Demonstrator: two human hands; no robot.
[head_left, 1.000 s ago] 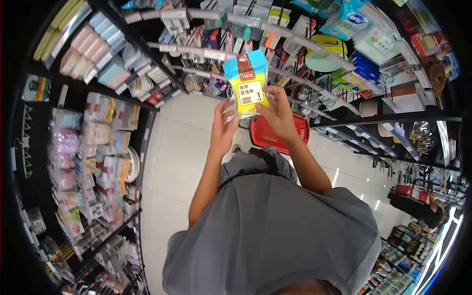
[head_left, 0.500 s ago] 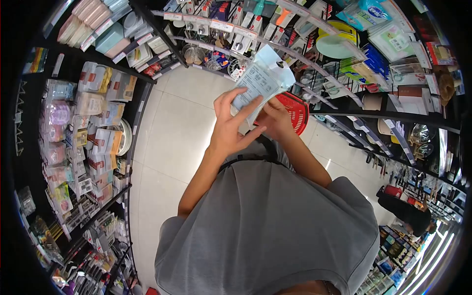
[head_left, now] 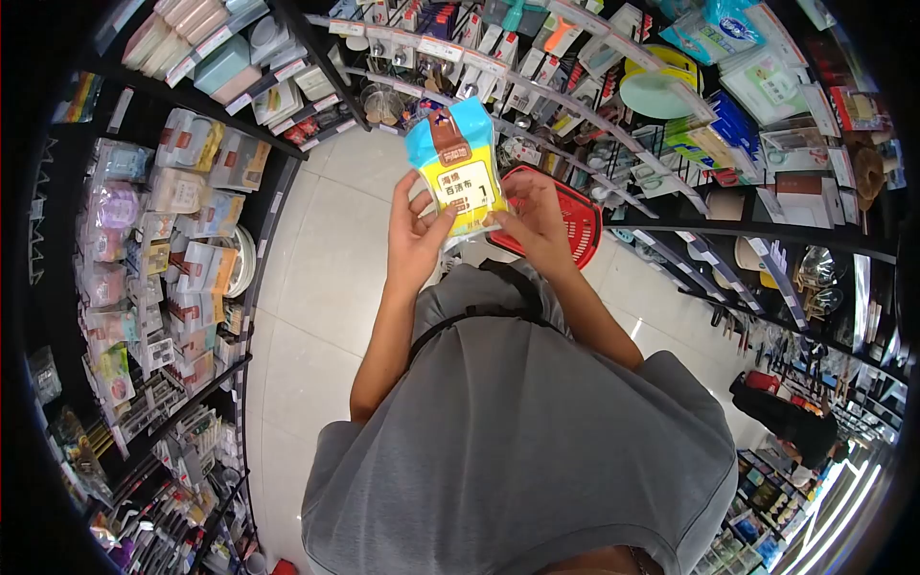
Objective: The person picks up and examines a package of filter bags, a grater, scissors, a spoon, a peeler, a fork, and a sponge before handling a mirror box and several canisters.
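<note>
A blue and yellow package [head_left: 465, 187] with a brown top label and a printed white panel is held up between my two hands, its blue end pointing away from me. My left hand [head_left: 417, 230] grips its left edge, thumb on the front and fingers curled at the side. On the lower right edge, my right hand [head_left: 537, 225] pinches it with the thumb in front. Partly hidden behind my right hand is a red basket [head_left: 584, 225].
Shelves of packaged goods [head_left: 196, 201] line the left side. Hanging utensils and packs [head_left: 546, 72] fill the racks ahead and to the right. Pale floor tiles [head_left: 321, 259] lie below. A person in dark clothing [head_left: 791, 414] is at the far right.
The package has been turned from its pale printed back to its blue and yellow front, and moved slightly left. My left hand has shifted from across its face to its left edge.
</note>
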